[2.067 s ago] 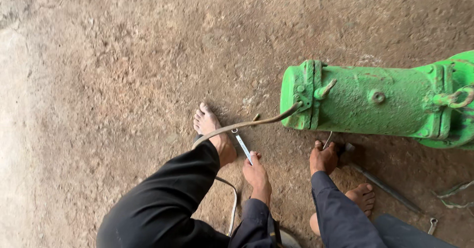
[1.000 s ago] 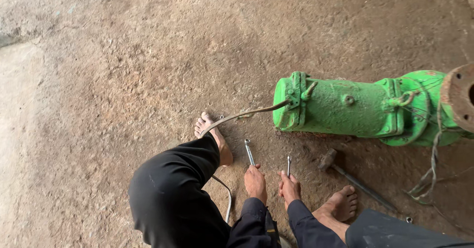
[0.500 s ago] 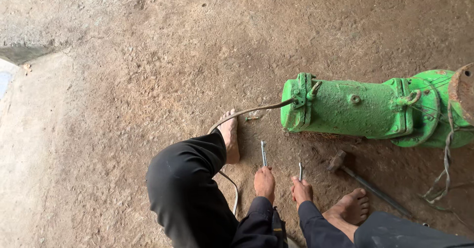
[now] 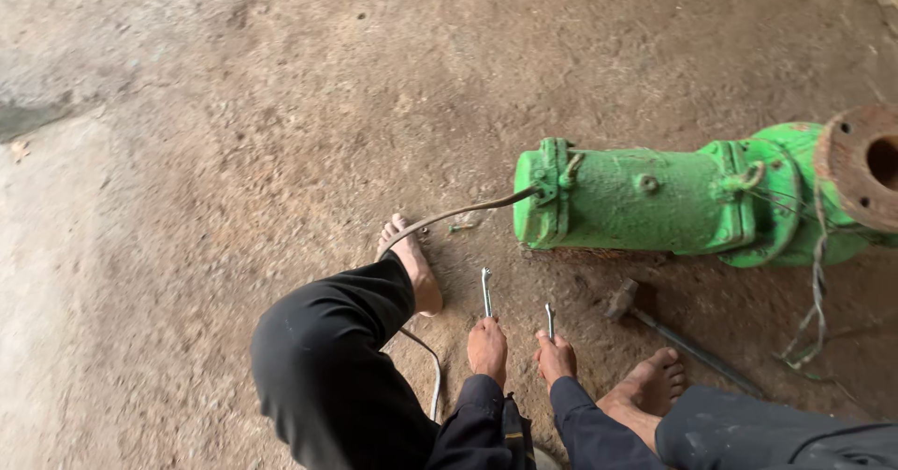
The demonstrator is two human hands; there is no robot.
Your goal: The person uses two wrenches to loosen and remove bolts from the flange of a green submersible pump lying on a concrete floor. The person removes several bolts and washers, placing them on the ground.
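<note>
Left hand (image 4: pixel 487 348) and right hand (image 4: pixel 556 358) each clench a spanner (image 4: pixel 485 292) (image 4: pixel 550 321), likely stiff, light steel, best gripped mid-shank, near the heavy green pump (image 4: pixel 645 199).

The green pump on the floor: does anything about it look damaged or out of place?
The green pump lies on its side on the dirt floor. Its round flange at the right end is rusty brown, not painted. Thin wires hang loosely from it, and a bent cable leaves its left end.
</note>
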